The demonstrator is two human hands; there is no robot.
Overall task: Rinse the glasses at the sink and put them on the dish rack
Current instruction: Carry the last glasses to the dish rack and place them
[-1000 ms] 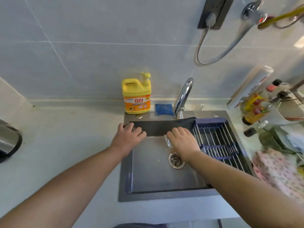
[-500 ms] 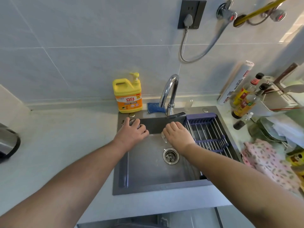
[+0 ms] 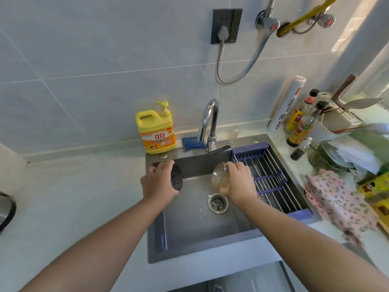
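My left hand (image 3: 158, 183) grips a glass (image 3: 176, 178) that looks dark, held on its side over the left part of the grey sink (image 3: 189, 224). My right hand (image 3: 239, 182) holds a clear glass (image 3: 220, 178), also tilted sideways, above the drain (image 3: 217, 202). The dish rack (image 3: 271, 182), purple-framed with metal bars, spans the sink's right side just beside my right hand and carries nothing. The chrome tap (image 3: 209, 125) stands behind the sink; I see no water running from it.
A yellow dish-soap bottle (image 3: 155, 131) and a blue sponge (image 3: 192, 143) sit behind the sink. Sauce bottles (image 3: 301, 123), a roll, stacked dishes and a floral cloth (image 3: 336, 203) crowd the right counter. A small clear glass (image 3: 234, 135) stands by the tap. A dark appliance (image 3: 6, 209) is far left.
Both hands have lifted from the back of the sink basin, each now holding a glass on its side. The camera view tilted up and shifted.
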